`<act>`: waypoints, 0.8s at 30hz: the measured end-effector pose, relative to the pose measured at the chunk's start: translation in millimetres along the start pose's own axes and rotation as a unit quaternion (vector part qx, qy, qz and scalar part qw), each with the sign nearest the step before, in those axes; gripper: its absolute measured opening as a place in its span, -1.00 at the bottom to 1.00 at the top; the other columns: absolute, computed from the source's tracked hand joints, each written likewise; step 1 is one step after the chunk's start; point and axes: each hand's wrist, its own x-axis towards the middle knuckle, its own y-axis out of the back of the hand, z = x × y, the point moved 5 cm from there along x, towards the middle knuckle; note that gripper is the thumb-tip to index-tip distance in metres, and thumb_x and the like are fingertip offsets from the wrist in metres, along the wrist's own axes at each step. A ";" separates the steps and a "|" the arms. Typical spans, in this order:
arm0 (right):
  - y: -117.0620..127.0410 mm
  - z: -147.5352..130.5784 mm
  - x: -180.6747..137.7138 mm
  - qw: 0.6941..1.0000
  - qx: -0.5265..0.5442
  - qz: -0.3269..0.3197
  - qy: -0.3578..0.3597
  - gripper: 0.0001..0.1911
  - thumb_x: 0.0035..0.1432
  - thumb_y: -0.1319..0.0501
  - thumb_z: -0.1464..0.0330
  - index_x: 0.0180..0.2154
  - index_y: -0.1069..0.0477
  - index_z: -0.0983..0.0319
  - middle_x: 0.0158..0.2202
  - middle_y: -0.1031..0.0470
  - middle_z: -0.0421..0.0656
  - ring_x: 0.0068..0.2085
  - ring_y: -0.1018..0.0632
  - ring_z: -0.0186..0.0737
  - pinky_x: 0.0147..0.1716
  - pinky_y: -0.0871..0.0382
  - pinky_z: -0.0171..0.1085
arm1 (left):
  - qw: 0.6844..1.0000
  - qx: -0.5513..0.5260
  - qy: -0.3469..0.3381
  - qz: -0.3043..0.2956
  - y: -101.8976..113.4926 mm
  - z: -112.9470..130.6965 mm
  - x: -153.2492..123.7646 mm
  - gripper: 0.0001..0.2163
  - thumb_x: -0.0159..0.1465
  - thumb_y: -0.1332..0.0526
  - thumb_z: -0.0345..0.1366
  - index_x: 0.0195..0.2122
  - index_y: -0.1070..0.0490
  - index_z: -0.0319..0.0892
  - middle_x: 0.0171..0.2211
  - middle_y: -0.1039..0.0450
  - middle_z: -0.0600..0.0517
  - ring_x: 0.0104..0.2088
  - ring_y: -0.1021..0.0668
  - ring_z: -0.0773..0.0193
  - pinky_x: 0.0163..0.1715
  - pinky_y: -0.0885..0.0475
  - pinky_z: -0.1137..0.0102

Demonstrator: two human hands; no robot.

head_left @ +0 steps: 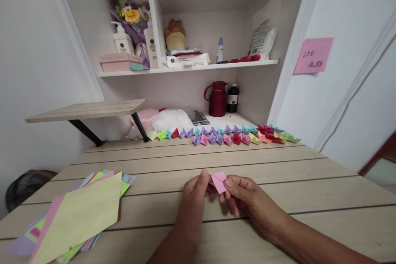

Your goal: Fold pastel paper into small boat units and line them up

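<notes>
A small square of folded pink paper [219, 182] is held above the table, with a crease line across its upper part. My right hand [247, 192] pinches its right edge between thumb and fingers. At its left edge, the thumb of my left hand [195, 189] stands upright and the fingers curl in behind the paper, partly hidden. Left of my hands lies a fanned stack of coloured paper sheets [81, 210], a pale yellow one on top. Folded paper boats [212, 138] in several colours stand in rows along the table's back edge.
The slatted wooden table [154, 198] carries a small raised shelf [89, 109] on black legs at back left. Behind the boats are a red jug [217, 99], a dark bottle [232, 98] and a white plastic bag [172, 120]. A pink note [313, 55] sticks to the right wall.
</notes>
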 end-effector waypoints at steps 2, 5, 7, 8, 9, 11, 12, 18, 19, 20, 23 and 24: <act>-3.5 2.2 -0.1 0.995 0.085 -0.038 -0.028 -0.67 0.10 -0.29 0.18 -0.48 -0.43 0.33 -0.51 -0.50 -0.19 -0.65 -0.37 -0.50 -0.57 -0.25 -0.43 | 1.000 -0.029 0.002 -0.008 -0.4 1.5 -0.8 -0.56 0.19 -0.20 0.03 -0.08 -0.50 -0.21 -0.31 -0.50 -0.05 -0.30 -0.48 0.23 -0.22 -0.34 0.39; -3.2 4.4 0.4 0.981 0.169 -0.078 -0.053 -0.72 0.08 -0.31 0.22 -0.43 -0.43 0.34 -0.47 -0.53 -0.14 -0.65 -0.44 -0.46 -0.63 -0.31 -0.44 | 0.998 -0.038 0.020 -0.049 -7.7 3.1 -3.9 -0.47 0.10 -0.32 -0.08 0.10 -0.38 -0.10 -0.29 -0.49 0.00 -0.29 -0.51 0.22 -0.18 -0.37 0.36; -1.6 6.7 0.2 0.975 0.193 -0.090 -0.067 -0.72 0.10 -0.30 0.22 -0.40 -0.42 0.34 -0.46 -0.55 -0.13 -0.64 -0.48 -0.42 -0.65 -0.35 -0.44 | 0.997 -0.037 0.026 -0.069 -12.6 5.0 -5.4 -0.48 0.04 -0.38 -0.13 0.04 -0.44 -0.13 -0.36 -0.49 0.02 -0.32 -0.52 0.22 -0.17 -0.39 0.33; -2.1 8.5 -0.4 0.972 0.196 -0.101 -0.079 -0.72 0.12 -0.28 0.22 -0.39 -0.41 0.34 -0.46 -0.55 -0.13 -0.64 -0.49 -0.40 -0.65 -0.36 -0.44 | 0.997 -0.035 0.022 -0.065 -13.1 6.8 -5.4 -0.55 0.03 -0.38 -0.16 -0.03 -0.49 -0.15 -0.36 -0.50 0.01 -0.31 -0.53 0.22 -0.16 -0.39 0.34; -3.2 10.5 -1.3 0.970 0.196 -0.114 -0.093 -0.72 0.13 -0.27 0.22 -0.40 -0.39 0.34 -0.47 -0.55 -0.12 -0.64 -0.50 -0.39 -0.66 -0.36 -0.43 | 0.998 -0.030 0.012 -0.052 -12.1 9.2 -4.8 -0.63 0.04 -0.38 -0.18 -0.11 -0.52 -0.16 -0.33 -0.51 0.00 -0.29 -0.53 0.22 -0.16 -0.38 0.35; -5.8 14.3 -2.9 0.966 0.193 -0.129 -0.115 -0.74 0.15 -0.25 0.24 -0.41 -0.36 0.32 -0.49 -0.54 -0.13 -0.65 -0.52 -0.36 -0.67 -0.37 -0.42 | 1.000 -0.014 -0.012 -0.018 -7.6 14.4 -3.0 -0.79 0.06 -0.37 -0.24 -0.29 -0.55 -0.20 -0.29 -0.53 -0.03 -0.25 -0.52 0.24 -0.17 -0.38 0.40; -6.6 15.9 -3.2 0.965 0.194 -0.128 -0.121 -0.74 0.15 -0.25 0.24 -0.43 -0.34 0.31 -0.49 -0.54 -0.14 -0.65 -0.52 -0.36 -0.66 -0.37 -0.42 | 1.000 -0.006 -0.019 -0.004 -5.2 16.5 -2.0 -0.84 0.06 -0.37 -0.26 -0.37 -0.55 -0.22 -0.31 -0.54 -0.03 -0.25 -0.52 0.24 -0.18 -0.38 0.41; -4.3 19.5 -1.2 0.978 0.155 -0.059 -0.124 -0.62 0.19 -0.17 0.12 -0.50 -0.27 0.27 -0.51 -0.51 -0.17 -0.64 -0.47 -0.39 -0.64 -0.37 -0.40 | 0.999 0.042 -0.018 0.015 -1.5 20.9 -0.6 -0.87 0.01 -0.37 -0.29 -0.49 -0.50 -0.23 -0.52 -0.50 0.04 -0.46 -0.48 0.31 -0.39 -0.35 0.45; -2.7 17.5 -1.5 0.985 0.123 -0.045 -0.115 -0.59 0.20 -0.14 0.09 -0.51 -0.28 0.27 -0.52 -0.50 -0.17 -0.64 -0.46 -0.39 -0.63 -0.35 -0.38 | 0.998 0.058 -0.023 0.022 -1.3 21.5 -1.1 -0.88 0.02 -0.36 -0.29 -0.49 -0.50 -0.23 -0.53 -0.49 0.04 -0.47 -0.47 0.31 -0.41 -0.34 0.46; -0.7 14.0 -2.2 0.992 0.076 -0.031 -0.101 -0.57 0.21 -0.11 0.06 -0.50 -0.30 0.27 -0.54 -0.48 -0.18 -0.64 -0.45 -0.38 -0.62 -0.34 -0.37 | 0.996 0.074 -0.027 0.031 -1.1 21.9 -1.8 -0.88 0.02 -0.35 -0.28 -0.49 -0.50 -0.22 -0.54 -0.48 0.05 -0.48 -0.47 0.31 -0.43 -0.33 0.46; 6.5 -7.6 -6.0 0.992 -0.129 0.005 0.000 -0.54 0.23 -0.06 0.01 -0.42 -0.39 0.26 -0.54 -0.45 -0.17 -0.52 -0.45 -0.31 -0.49 -0.32 -0.32 | 0.989 0.131 -0.032 0.056 -0.7 20.8 -3.4 -0.89 0.04 -0.33 -0.28 -0.52 -0.50 -0.21 -0.57 -0.46 0.05 -0.50 -0.46 0.30 -0.44 -0.32 0.45; 8.3 -17.8 -7.8 0.979 -0.194 0.016 0.056 -0.57 0.24 -0.06 0.03 -0.37 -0.41 0.25 -0.47 -0.47 -0.16 -0.43 -0.47 -0.27 -0.40 -0.33 -0.29 | 0.987 0.148 -0.033 0.060 -1.1 19.6 -3.8 -0.90 0.03 -0.32 -0.29 -0.53 -0.50 -0.21 -0.57 -0.45 0.05 -0.51 -0.46 0.29 -0.44 -0.32 0.45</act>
